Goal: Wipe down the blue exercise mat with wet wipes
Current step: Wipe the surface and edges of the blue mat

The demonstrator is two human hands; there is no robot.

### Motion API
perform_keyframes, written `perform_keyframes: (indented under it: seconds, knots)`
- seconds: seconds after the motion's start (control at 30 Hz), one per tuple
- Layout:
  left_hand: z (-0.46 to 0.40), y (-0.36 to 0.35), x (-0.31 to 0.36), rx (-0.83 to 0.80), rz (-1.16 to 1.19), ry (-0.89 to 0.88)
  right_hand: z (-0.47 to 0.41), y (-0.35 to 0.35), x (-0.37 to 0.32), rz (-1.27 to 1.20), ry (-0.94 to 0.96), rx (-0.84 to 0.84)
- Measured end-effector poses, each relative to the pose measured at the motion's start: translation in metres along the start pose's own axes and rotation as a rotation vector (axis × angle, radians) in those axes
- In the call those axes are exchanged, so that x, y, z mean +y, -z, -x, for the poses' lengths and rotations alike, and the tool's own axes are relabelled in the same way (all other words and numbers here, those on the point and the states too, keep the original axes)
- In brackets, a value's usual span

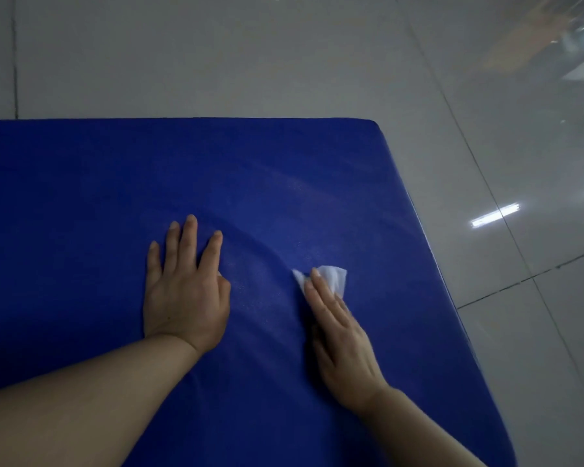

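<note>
The blue exercise mat (81,183) fills most of the view, with its far right corner rounded at the upper right. My left hand (184,291) lies flat on the mat with fingers straight and spread, palm down. To its right, my right hand (343,335) presses a crumpled white wet wipe (334,278) onto the mat with straight fingers; the wipe sticks out beyond the fingertips. A faint curved damp streak arcs across the mat from above my left hand towards the wipe.
Glossy grey floor tiles (216,62) surround the mat at the back and on the right, with dark grout lines and bright light reflections at the right.
</note>
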State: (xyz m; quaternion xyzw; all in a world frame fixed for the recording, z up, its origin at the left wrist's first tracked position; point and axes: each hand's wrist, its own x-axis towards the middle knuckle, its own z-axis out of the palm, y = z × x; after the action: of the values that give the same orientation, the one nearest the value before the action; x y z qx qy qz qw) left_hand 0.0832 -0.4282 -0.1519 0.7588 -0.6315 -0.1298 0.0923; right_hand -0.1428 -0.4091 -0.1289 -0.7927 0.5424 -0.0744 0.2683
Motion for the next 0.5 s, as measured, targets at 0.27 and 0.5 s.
perform_keyframes:
  seconds: [0.27,0.5]
  knots:
    - [0.0,-0.001,0.0,0.024,-0.008,-0.011,-0.054,0.035,0.06,0.25,-0.456,0.229]
    - [-0.001,-0.001,0.0,0.014,0.017,-0.005,-0.035,-0.003,-0.02,0.039,0.043,0.087]
